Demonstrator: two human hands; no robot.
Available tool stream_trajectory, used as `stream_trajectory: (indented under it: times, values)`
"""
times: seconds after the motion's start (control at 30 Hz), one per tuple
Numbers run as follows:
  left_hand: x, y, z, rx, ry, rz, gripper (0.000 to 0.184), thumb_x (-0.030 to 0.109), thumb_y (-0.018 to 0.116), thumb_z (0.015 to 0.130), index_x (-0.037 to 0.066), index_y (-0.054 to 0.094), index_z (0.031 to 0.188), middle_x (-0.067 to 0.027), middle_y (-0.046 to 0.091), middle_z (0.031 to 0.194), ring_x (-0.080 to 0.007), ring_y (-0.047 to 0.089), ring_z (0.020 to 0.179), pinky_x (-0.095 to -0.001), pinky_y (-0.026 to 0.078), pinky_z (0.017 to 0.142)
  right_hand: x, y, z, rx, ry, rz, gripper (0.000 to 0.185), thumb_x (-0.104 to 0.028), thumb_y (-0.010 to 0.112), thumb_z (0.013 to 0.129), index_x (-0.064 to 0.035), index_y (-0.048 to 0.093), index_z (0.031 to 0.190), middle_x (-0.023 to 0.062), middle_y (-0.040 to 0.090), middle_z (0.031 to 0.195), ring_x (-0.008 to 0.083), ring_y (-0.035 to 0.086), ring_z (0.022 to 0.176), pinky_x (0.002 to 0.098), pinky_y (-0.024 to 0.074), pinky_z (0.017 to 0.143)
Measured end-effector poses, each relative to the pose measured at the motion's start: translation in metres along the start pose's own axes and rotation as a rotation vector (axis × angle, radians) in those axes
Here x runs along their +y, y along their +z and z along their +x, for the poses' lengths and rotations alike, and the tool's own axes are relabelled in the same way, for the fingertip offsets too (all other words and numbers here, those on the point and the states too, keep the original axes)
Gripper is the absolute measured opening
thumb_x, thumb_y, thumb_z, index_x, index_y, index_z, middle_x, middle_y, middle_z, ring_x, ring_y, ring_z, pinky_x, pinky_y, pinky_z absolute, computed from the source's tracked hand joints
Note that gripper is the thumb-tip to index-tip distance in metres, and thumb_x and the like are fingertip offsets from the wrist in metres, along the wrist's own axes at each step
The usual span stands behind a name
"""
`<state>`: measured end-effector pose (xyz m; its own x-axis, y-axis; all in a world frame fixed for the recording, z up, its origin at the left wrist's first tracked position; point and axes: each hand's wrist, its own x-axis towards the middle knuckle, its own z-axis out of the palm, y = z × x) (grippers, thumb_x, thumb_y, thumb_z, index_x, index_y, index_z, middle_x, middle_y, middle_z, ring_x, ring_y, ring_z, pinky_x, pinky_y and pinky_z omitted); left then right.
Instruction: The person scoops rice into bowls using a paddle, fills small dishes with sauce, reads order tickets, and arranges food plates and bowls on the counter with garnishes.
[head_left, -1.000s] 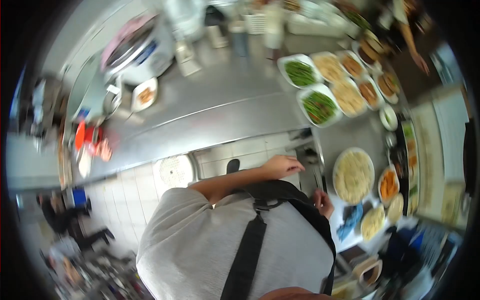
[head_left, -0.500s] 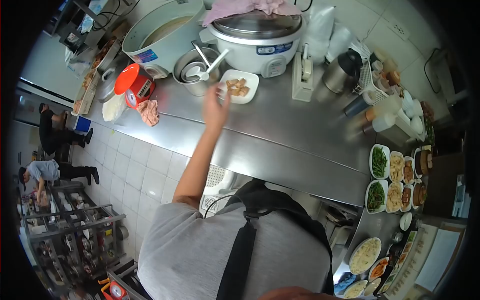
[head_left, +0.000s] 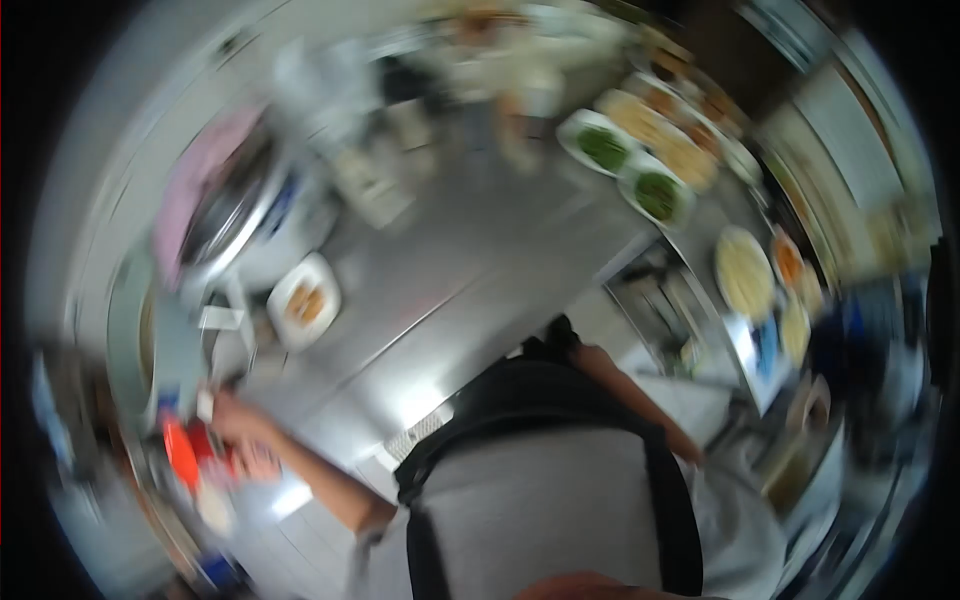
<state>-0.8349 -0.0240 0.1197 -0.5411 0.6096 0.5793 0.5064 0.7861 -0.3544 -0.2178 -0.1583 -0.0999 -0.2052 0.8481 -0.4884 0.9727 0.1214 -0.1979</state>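
Observation:
My left hand (head_left: 237, 417) is stretched out to the left over the steel counter, beside a red scale (head_left: 180, 452). Its fingers are smeared by motion; a small white patch shows at their tips, and I cannot make out whether it is held. Near my apron's edge, my right hand (head_left: 592, 362) is low at the counter front, its fingers hidden, close to a small black thing (head_left: 562, 333). On the counter, a white square dish (head_left: 318, 312) holds brown chunks of food (head_left: 303, 303). Beside it a white-handled utensil (head_left: 220, 318) sticks up from a metal pot.
A large rice cooker (head_left: 260, 225) under a pink cloth (head_left: 200, 185) stands at the left. Dishes of green vegetables (head_left: 603, 150) and several other food dishes line the right. A tape dispenser (head_left: 370, 187) is at the back. The view is blurred.
My view has swung to the right. My left hand has gone from beside the dish of brown chunks to near the red scale. My right forearm has come into view.

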Motion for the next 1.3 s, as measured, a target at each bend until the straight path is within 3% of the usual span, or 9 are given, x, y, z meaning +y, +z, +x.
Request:
stream_trajectory:
  times: [0.1, 0.2, 0.33, 0.43, 0.57, 0.73, 0.8, 0.97, 1.3]
  values:
    - [-0.001, 0.008, 0.018, 0.470, -0.169, -1.221, 0.020, 0.013, 0.064, 0.087, -0.002, 0.065, 0.099, -0.0140, 0.068, 0.094, -0.0215, 0.064, 0.084, -0.0333, 0.052, 0.075, -0.042, -0.090, -0.014, 0.009, 0.324, 0.329, 0.032, -0.025, 0.055, 0.078, -0.0070, 0.063, 0.104, 0.0193, 0.063, 0.102, 0.0357, 0.058, 0.102, 0.0476, 0.0469, 0.084]
    - [0.030, -0.140, -0.017, 0.609, 0.151, -1.458, 0.021, 0.006, 0.058, 0.090, -0.005, 0.060, 0.107, -0.0143, 0.065, 0.103, -0.0223, 0.063, 0.093, -0.0320, 0.053, 0.080, -0.053, -0.120, -0.014, 0.325, 0.025, 0.769, 0.030, -0.032, 0.053, 0.086, -0.0096, 0.063, 0.103, 0.0158, 0.065, 0.098, 0.0291, 0.063, 0.093, 0.0402, 0.0493, 0.079]
    - [0.109, -0.227, -0.081, 0.685, 0.637, -1.570, 0.026, 0.003, 0.062, 0.084, -0.004, 0.057, 0.109, -0.0161, 0.062, 0.107, -0.0289, 0.060, 0.099, -0.0394, 0.050, 0.086, -0.088, -0.205, -0.037, 0.115, -0.131, 1.510, 0.041, -0.041, 0.049, 0.093, -0.0058, 0.060, 0.111, 0.0103, 0.066, 0.097, 0.0167, 0.063, 0.088, 0.0297, 0.0484, 0.075]
    - [0.178, -0.280, -0.184, 0.159, 0.812, -1.853, 0.012, 0.000, 0.065, 0.078, 0.003, 0.066, 0.090, -0.0130, 0.052, 0.110, -0.0296, 0.056, 0.098, -0.0395, 0.047, 0.087, -0.086, -0.237, -0.070, 0.189, -0.253, 1.883, 0.051, -0.036, 0.044, 0.095, -0.0052, 0.042, 0.135, 0.0109, 0.062, 0.105, 0.0180, 0.060, 0.095, 0.0296, 0.0450, 0.088]
    - [0.235, -0.348, -0.295, 0.080, 1.608, -1.937, 0.028, 0.013, 0.072, 0.069, 0.012, 0.070, 0.096, -0.0086, 0.055, 0.107, -0.0286, 0.053, 0.102, -0.0434, 0.039, 0.094, -0.027, -0.215, -0.092, 0.606, -0.252, 2.196, 0.044, -0.032, 0.045, 0.096, -0.0042, 0.048, 0.130, 0.0042, 0.062, 0.099, 0.0078, 0.058, 0.093, 0.0265, 0.0474, 0.076]
    - [0.263, -0.442, -0.384, -0.053, 1.928, -1.875, 0.047, 0.009, 0.071, 0.069, 0.011, 0.062, 0.115, -0.0083, 0.056, 0.110, -0.0288, 0.052, 0.102, -0.0425, 0.036, 0.097, 0.097, -0.189, -0.204, 0.920, 0.436, 1.752, 0.039, -0.021, 0.050, 0.094, -0.0110, 0.048, 0.132, 0.0080, 0.063, 0.096, 0.0154, 0.061, 0.080, 0.0316, 0.0473, 0.071]
    - [0.278, -0.460, -0.417, -0.171, 1.921, -1.869, 0.051, 0.007, 0.071, 0.069, 0.010, 0.059, 0.119, -0.0089, 0.055, 0.113, -0.0289, 0.051, 0.104, -0.0420, 0.037, 0.096, 0.149, -0.166, -0.245, 1.110, 0.768, 0.826, 0.047, -0.018, 0.057, 0.089, -0.0216, 0.046, 0.135, 0.0098, 0.061, 0.090, 0.0239, 0.058, 0.077, 0.0353, 0.0470, 0.070]
    - [0.328, -0.490, -0.482, -0.444, 1.685, -1.895, 0.051, 0.004, 0.067, 0.074, 0.008, 0.056, 0.123, -0.0121, 0.052, 0.115, -0.0290, 0.048, 0.108, -0.0387, 0.038, 0.093, 0.260, -0.152, -0.318, 1.143, 0.664, 0.157, 0.049, -0.009, 0.059, 0.082, -0.0279, 0.055, 0.127, 0.0051, 0.055, 0.083, 0.0233, 0.055, 0.079, 0.0360, 0.0452, 0.072]
    - [0.362, -0.493, -0.485, -0.533, 1.390, -1.876, 0.044, 0.002, 0.062, 0.078, 0.008, 0.056, 0.122, -0.0136, 0.051, 0.114, -0.0283, 0.048, 0.107, -0.0366, 0.038, 0.093, 0.347, -0.164, -0.267, 0.908, 0.572, 0.071, 0.049, -0.007, 0.056, 0.079, -0.0301, 0.059, 0.122, 0.0051, 0.056, 0.083, 0.0219, 0.054, 0.081, 0.0343, 0.0450, 0.072]
